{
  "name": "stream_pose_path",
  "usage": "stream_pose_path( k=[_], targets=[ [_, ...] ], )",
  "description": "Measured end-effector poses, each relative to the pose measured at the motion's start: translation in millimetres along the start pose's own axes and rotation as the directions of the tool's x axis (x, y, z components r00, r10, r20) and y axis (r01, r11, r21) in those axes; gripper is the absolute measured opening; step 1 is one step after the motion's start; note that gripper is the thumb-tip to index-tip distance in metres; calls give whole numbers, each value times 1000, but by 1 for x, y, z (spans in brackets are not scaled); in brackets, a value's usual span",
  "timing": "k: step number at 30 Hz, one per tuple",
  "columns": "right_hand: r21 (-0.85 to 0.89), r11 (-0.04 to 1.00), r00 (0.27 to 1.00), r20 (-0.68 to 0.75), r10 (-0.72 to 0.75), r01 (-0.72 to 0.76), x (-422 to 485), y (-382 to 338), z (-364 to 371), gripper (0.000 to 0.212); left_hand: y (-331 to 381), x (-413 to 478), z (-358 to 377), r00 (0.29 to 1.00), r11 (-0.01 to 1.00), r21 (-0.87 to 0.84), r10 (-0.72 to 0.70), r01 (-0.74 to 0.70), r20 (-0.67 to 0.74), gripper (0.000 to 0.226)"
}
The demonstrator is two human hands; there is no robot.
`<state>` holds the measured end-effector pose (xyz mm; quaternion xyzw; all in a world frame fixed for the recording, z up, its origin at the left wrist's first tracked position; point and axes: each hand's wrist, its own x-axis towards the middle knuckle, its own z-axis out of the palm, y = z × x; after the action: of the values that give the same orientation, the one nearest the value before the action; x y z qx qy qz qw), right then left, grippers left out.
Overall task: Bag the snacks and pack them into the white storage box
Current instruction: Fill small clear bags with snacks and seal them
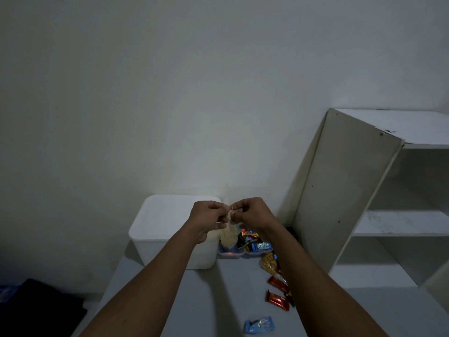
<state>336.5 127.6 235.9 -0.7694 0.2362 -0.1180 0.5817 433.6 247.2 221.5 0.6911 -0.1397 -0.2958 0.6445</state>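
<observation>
Head view, bag: one small clear bag (228,235) of pale snack hangs at 6 o'clock of frame, above the bench (218,300), just at 3 o'clock of the white storage box (167,220).
Fingers: left hand (206,215) and right hand (250,212) both pinch the bag's neck, fingers (218,207) curled tight; a thin tie may run between them, too small to tell.
Handling: judged light, soft thin film, contents crushable; take it by the neck, not the belly.
Box: one, lid appears on.
Loose at 5 o'clock: two red bars (277,299), one bag of yellow puffs (268,261), one blue pack (258,325).
Tray (230,255): wrappers jumbled, not countable.
</observation>
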Motion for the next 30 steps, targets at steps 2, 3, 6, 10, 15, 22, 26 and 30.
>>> stream_pose_path(
  k=[2, 3, 6, 10, 15, 22, 26, 30],
  targets=[
    [27, 1000, 999, -45, -7, 8, 1, 1, 3, 19, 0, 0, 3, 999, 999, -5, 43, -43, -30, 9],
    [29, 999, 998, -56, -14, 16, 0, 0, 4, 25, 0, -1, 4, 996, 998, -4, 70, -70, -50, 9],
    [20, 998, 998, -43, -56, 57, -1, -2, 5, 40, 3, -2, 5, 980, 983, 60, 179, -174, -83, 25],
    [-61, 995, 997, -32, -76, 74, 2, -2, 5, 41, 2, -3, 5, 960, 951, 178, 269, -252, -75, 31],
    [-45, 997, 998, -33, -60, 59, 1, 1, 6, 43, -1, -4, 5, 966, 938, 248, 258, -242, -35, 17],
    [-57, 998, 999, 17, -32, 33, 5, 3, -4, 68, 0, -7, 4, 957, 930, 227, 288, -289, 39, 14],
    [-98, 994, 998, 47, -32, 37, 5, 6, -3, 69, 7, -7, 5, 962, 934, 229, 272, -273, 34, 31],
    [-104, 994, 998, 53, -28, 33, 5, 9, -3, 71, 6, -9, 5, 966, 933, 255, 255, -255, 32, 30]
  ],
)
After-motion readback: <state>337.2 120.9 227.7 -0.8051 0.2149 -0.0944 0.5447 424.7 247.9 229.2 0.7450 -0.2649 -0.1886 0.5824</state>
